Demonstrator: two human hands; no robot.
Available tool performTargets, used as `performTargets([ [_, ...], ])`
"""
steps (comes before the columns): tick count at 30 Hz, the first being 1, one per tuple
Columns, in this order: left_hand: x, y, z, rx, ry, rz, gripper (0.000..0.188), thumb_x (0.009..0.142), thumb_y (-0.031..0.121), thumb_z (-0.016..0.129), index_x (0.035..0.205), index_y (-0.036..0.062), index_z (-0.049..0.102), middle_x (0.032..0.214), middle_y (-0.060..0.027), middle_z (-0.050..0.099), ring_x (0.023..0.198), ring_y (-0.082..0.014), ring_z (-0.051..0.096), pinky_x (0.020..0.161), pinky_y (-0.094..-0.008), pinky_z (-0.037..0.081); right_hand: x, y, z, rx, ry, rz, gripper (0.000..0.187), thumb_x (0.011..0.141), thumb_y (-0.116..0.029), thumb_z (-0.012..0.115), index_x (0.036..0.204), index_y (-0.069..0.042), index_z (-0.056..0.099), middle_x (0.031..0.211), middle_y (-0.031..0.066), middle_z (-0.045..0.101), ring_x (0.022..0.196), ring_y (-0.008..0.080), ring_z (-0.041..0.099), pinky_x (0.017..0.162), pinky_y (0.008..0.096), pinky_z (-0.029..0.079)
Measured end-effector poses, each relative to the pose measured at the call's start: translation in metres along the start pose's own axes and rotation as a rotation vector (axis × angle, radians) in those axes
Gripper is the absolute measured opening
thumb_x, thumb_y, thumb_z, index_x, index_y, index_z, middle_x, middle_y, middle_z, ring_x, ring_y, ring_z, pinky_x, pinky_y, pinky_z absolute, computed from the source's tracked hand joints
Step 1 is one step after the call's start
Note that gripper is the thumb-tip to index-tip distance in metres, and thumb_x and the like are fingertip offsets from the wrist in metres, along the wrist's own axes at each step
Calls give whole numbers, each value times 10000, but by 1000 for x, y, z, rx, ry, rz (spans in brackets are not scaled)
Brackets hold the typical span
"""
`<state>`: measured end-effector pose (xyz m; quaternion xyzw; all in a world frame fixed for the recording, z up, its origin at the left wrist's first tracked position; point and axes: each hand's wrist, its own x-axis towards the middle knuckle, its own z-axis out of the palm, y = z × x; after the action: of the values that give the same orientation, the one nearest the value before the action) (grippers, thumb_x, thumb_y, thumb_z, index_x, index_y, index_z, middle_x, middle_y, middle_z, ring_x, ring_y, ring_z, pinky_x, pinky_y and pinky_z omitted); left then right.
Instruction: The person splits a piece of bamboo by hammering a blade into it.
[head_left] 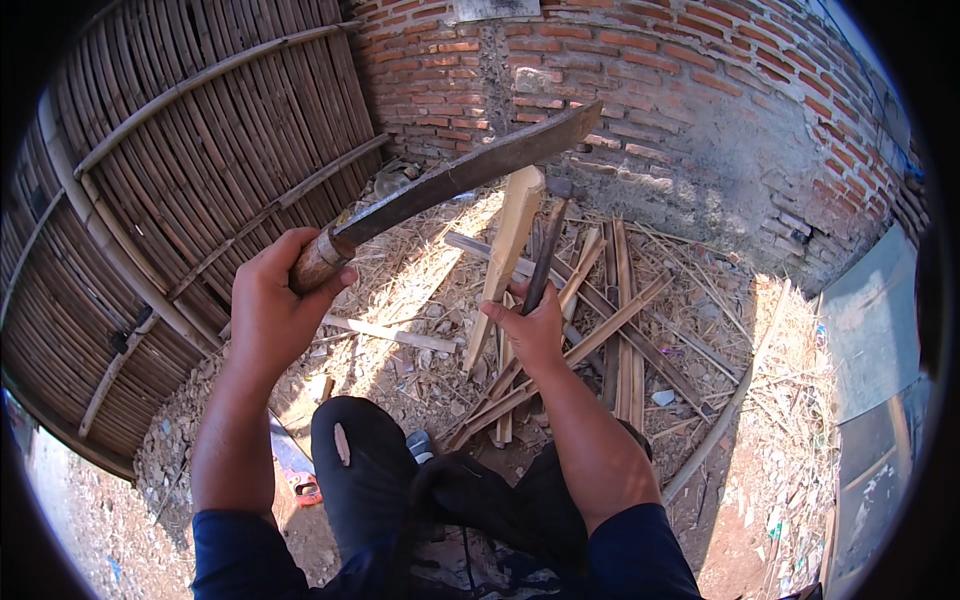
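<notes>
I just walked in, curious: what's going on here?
The person's left hand grips a long, dark metal machete by its brown wooden handle. Their right hand holds a pale, split wooden stick and a dark, hammer-like tool. The blade appears near the stick's upper end; contact is unclear. Brown wooden strips lie crisscrossed on littered ground.

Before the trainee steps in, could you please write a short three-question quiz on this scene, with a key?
1. Which hand holds the machete?
2. True or false: the slatted wall stands to the left of the brick wall.
3. What is in the right hand?
A) a brick
B) a pale piece of wood and a hammer-like tool
C) a coil of rope

Key:
1. The left hand, by its wooden handle.
2. True.
3. B
</notes>
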<state>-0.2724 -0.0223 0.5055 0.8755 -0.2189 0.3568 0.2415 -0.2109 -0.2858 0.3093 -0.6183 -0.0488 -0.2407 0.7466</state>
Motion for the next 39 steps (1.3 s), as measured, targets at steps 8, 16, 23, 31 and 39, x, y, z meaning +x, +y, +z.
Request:
performTargets([
  [8, 3, 4, 5, -6, -22, 39, 406, 789, 153, 869, 1107, 18, 656, 767, -68, 646, 688, -105, 561, 660, -272, 480, 1, 2, -4, -66, -10, 9, 638, 725, -201, 946, 1118, -41, 470, 1074, 87, 599, 922, 131, 604, 776, 278, 541],
  [16, 13, 3, -2, 172, -11, 143, 425, 799, 209, 857, 1110, 14, 642, 791, -149, 661, 699, -271, 663, 664, -352, 510, 3, 0, -4, -89, -41, 4, 652, 726, -239, 949, 1126, -37, 475, 1077, 81, 583, 973, 156, 614, 834, 297, 538],
  [23, 17, 18, -8, 303, -81, 97, 405, 866, 279, 787, 1126, 13, 629, 834, -190, 680, 789, -389, 689, 696, -437, 532, 1, 14, -28, -34, 23, -18, 668, 749, -374, 918, 1117, -6, 498, 1122, 132, 712, 996, 146, 636, 814, 305, 528],
  [31, 9, 4, -11, 237, -96, 26, 412, 865, 305, 778, 1113, 30, 598, 841, -198, 687, 832, -407, 685, 714, -474, 525, -23, -44, 0, -239, 322, -134, 654, 740, -206, 938, 1133, 2, 458, 1143, 148, 680, 933, 132, 658, 721, 245, 556],
  [39, -3, 2, -18, 225, -100, -34, 384, 856, 329, 785, 1042, 47, 601, 810, -195, 686, 809, -422, 680, 687, -493, 523, 7, -88, 65, -280, 345, -249, 591, 774, -305, 898, 1082, 10, 504, 1089, 141, 673, 931, 203, 636, 827, 353, 513],
])
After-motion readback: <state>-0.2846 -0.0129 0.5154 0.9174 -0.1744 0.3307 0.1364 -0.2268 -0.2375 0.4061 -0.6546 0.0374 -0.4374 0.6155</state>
